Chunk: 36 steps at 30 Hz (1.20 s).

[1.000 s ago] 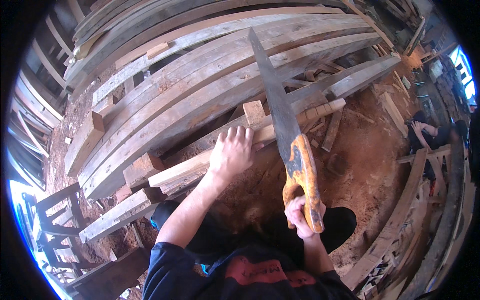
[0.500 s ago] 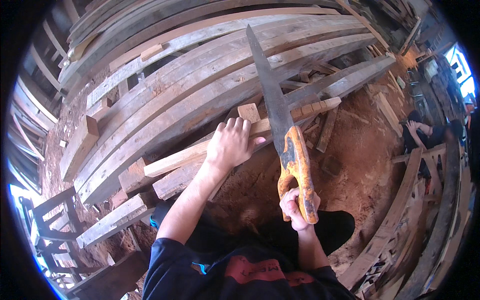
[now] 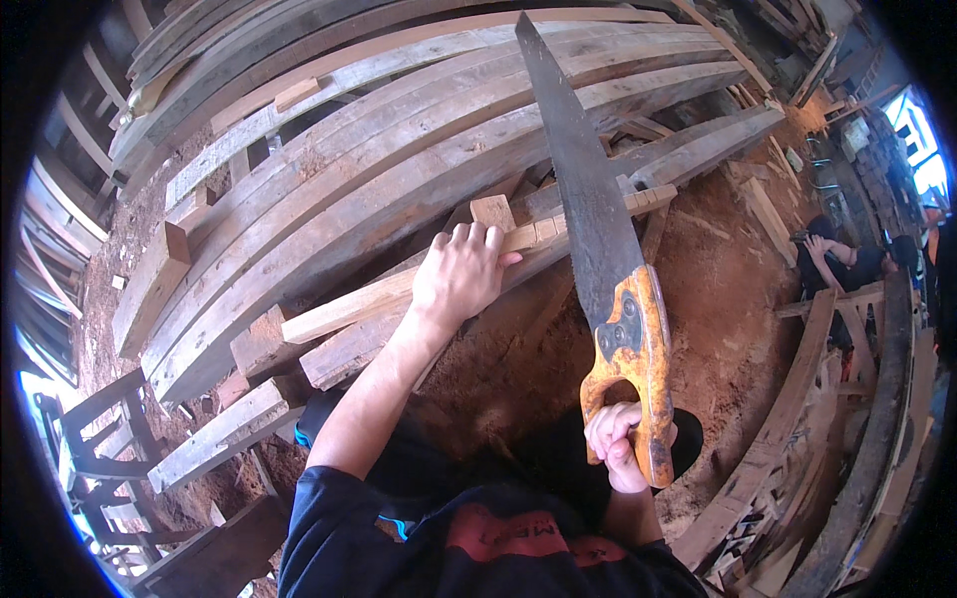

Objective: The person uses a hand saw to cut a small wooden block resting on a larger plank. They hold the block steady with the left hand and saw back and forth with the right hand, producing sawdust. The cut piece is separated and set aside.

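My left hand is closed over a narrow pale wooden strip, pressing it onto a thicker beam beneath. Several notches or saw cuts run across the strip's right part. In my right hand is the worn orange-yellow handle of a handsaw. Its long dark blade points up and away, tip toward the far stack. The blade crosses in front of the strip, to the right of my left hand; whether it touches the wood I cannot tell. A short wood block stands just behind my left hand.
Long heavy beams lie side by side beyond the strip. Reddish sawdust covers the ground on the right. More curved-looking timbers edge the right side, where another person's arm shows. A dark wooden frame stands at the left.
My right hand and the handsaw have moved to the right, with the blade now crossing the strip farther right. My left hand stays on the strip, almost unmoved.
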Available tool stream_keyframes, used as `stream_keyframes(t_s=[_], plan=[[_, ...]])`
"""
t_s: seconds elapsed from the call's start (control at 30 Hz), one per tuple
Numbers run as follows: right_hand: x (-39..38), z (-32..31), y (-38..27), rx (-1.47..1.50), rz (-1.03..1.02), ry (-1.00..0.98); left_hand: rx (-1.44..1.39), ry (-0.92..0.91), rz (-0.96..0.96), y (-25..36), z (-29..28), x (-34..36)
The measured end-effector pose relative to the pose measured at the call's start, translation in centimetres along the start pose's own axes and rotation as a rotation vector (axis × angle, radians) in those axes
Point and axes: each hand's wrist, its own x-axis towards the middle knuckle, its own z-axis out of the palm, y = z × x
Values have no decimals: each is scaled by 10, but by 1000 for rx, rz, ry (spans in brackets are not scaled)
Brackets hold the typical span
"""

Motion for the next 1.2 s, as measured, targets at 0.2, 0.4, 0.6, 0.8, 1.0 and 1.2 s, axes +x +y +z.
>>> stream_keyframes(t_s=[0.2,0.4,0.6,0.8,1.0,1.2], plan=[[-15,1,20,78,49,91,16,6,20,3,2,3],[-15,7,20,104,26,42,13,-17,8,1,0,2],[-20,8,21,3,84,71,6,-4,11,2,2,2],[-21,16,18,9,122,106,12,-10,6,1,2,1],[-20,21,18,85,95,128,12,-18,-5,3,2,1],[-23,23,21,30,71,155,10,-30,-14,4,0,2]])
